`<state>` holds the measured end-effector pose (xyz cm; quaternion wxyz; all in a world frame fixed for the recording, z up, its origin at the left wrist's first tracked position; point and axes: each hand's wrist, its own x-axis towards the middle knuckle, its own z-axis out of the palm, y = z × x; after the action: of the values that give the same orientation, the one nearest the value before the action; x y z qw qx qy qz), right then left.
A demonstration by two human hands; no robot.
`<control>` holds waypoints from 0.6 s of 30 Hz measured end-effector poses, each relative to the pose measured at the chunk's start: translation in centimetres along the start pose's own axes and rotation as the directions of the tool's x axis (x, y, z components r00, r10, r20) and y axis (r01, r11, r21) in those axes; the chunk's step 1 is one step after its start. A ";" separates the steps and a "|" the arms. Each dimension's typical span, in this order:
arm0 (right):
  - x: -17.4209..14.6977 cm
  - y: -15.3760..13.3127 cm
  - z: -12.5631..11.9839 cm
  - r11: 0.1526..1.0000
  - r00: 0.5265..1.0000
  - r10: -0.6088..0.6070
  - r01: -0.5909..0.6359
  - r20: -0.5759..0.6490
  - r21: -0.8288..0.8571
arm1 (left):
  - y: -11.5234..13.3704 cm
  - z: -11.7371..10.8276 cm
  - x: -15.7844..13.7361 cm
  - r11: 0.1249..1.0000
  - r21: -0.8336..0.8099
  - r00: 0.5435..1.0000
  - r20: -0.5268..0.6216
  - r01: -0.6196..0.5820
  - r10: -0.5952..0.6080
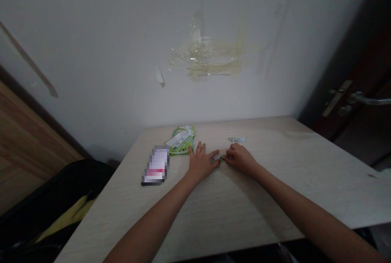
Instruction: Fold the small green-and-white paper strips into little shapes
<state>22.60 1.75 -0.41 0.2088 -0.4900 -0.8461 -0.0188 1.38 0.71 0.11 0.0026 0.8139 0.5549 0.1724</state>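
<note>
My left hand [201,162] lies on the table with its fingers spread, the fingertips on its right side at the edge of a small green-and-white scrap of packaging [217,157]. Close by on the right, my right hand [240,158] is closed, its thumb and fingers pinching the other end of that scrap. Most of the scrap is hidden by the fingers. Just left of my left hand is a green-and-white plastic packet [181,140], crumpled and lying flat. Another torn green-and-white strip [237,139] lies behind my right hand.
A phone [156,165] with its screen blurred lies at the left on the pale wooden table [195,222]. Behind the table stands a wall [122,51] with old clear tape [210,59]. A dark door [360,108] is at the right, a black container [88,173] at the left.
</note>
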 end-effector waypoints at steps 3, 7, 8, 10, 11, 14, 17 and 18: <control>0.0 0.1 0.0 1.000 1.000 -0.005 0.005 0.003 -0.006 | 0.0 0.1 0.0 1.000 0.002 1.000 0.001 0.006 -0.006; -0.1 -0.3 -0.2 1.000 1.000 -0.011 0.011 0.006 -0.020 | 0.0 0.1 -0.1 1.000 -0.003 1.000 0.007 0.012 -0.012; -0.2 -0.5 -0.2 1.000 1.000 -0.009 0.009 0.006 -0.025 | 0.0 0.1 -0.1 1.000 -0.001 1.000 0.013 0.013 -0.013; -0.3 -0.8 -0.3 0.999 1.000 -0.001 0.001 0.004 -0.037 | 0.0 0.1 -0.1 1.000 0.005 1.000 0.023 0.012 -0.012; -0.4 -0.9 -0.2 0.999 1.000 0.005 -0.005 0.000 -0.039 | 0.0 0.1 0.0 1.000 0.010 1.000 0.027 0.011 -0.011; -0.3 -1.0 -0.1 1.000 0.999 0.030 -0.029 -0.038 0.005 | 0.0 0.2 0.0 0.999 0.032 0.999 0.037 0.014 -0.015; -0.2 -0.9 0.0 0.993 0.996 -0.010 0.020 -0.083 0.116 | 0.0 0.3 0.0 0.998 0.054 0.999 0.048 0.023 -0.025; -0.2 -0.8 -0.1 0.987 0.995 -0.050 0.062 -0.088 0.148 | 0.0 0.4 -0.1 0.998 0.057 0.998 0.049 0.023 -0.026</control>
<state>22.00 1.15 -0.28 0.2803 -0.4476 -0.8489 0.0187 1.46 0.71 -0.26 -0.0045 0.8108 0.5692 0.1366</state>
